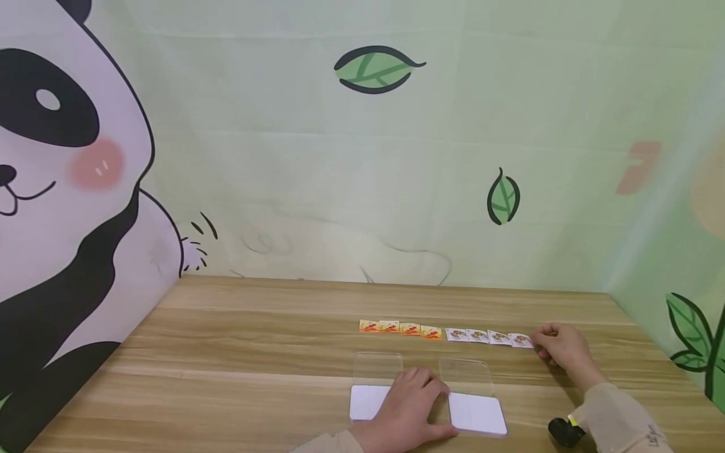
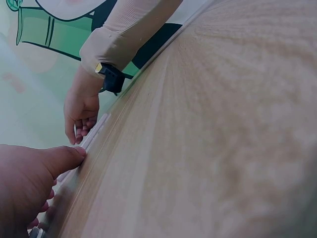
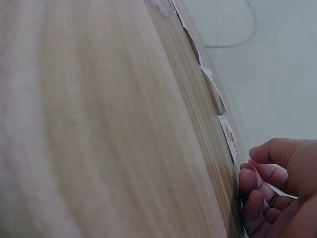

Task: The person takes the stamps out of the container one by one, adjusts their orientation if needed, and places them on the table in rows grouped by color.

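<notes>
My left hand (image 1: 404,409) rests between two flat clear plastic cases, each with a white lower half: the left case (image 1: 365,401), which it partly covers, and the right case (image 1: 477,414), where its thumb touches the near left corner. My right hand (image 1: 562,347) is at the right end of a row of small stickers or cards, next to the last white one (image 1: 520,340). In the right wrist view, its fingers (image 3: 253,202) are loosely bent beside that white piece (image 3: 228,139), with nothing visible between them.
Several small orange-yellow printed pieces (image 1: 410,329) continue the row leftward on the wooden table (image 1: 238,352). Behind it hangs a pale green backdrop (image 1: 272,157) with a panda and leaves. A black wrist camera (image 1: 565,432) sits by the right sleeve.
</notes>
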### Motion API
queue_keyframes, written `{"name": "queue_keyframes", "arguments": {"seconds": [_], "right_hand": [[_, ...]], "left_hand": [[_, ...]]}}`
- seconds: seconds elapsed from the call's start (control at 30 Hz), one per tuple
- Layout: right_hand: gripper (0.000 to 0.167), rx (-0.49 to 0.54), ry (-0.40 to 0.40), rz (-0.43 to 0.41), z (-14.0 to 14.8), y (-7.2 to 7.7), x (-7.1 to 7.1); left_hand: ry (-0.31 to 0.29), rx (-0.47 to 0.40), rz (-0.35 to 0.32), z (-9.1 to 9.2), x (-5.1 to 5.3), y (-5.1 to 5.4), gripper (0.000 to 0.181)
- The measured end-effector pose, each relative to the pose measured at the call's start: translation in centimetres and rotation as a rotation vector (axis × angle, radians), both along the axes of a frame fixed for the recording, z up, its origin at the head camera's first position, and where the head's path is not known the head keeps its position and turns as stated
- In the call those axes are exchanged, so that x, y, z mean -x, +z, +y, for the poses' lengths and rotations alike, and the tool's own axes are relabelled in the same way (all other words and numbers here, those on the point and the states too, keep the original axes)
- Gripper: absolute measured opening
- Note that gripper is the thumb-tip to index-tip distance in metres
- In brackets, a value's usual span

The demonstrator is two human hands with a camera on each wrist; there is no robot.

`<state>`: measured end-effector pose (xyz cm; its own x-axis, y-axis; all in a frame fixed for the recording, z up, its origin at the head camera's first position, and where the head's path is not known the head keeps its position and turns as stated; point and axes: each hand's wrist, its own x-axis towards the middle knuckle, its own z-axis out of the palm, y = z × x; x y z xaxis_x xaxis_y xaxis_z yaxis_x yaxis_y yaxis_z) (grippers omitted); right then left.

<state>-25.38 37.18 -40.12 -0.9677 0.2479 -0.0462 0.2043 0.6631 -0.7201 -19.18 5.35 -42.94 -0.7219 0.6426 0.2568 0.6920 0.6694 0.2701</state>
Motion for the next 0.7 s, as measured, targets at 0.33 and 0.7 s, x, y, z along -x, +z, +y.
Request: {"name": "queue_keyframes", "arguments": {"seconds": [0.33, 0.7], "right_hand": [[0.026, -0.017, 0.012, 0.025, 0.26, 0.02, -0.38], [0.027, -0.038, 0.040, 0.050, 0.35, 0.35, -1.02]], "left_hand": [[0.002, -0.002, 0.002, -0.02, -0.12, 0.13, 0.049], [0.001, -0.005, 0.014, -0.07, -0.05, -0.01, 0.049]]}}
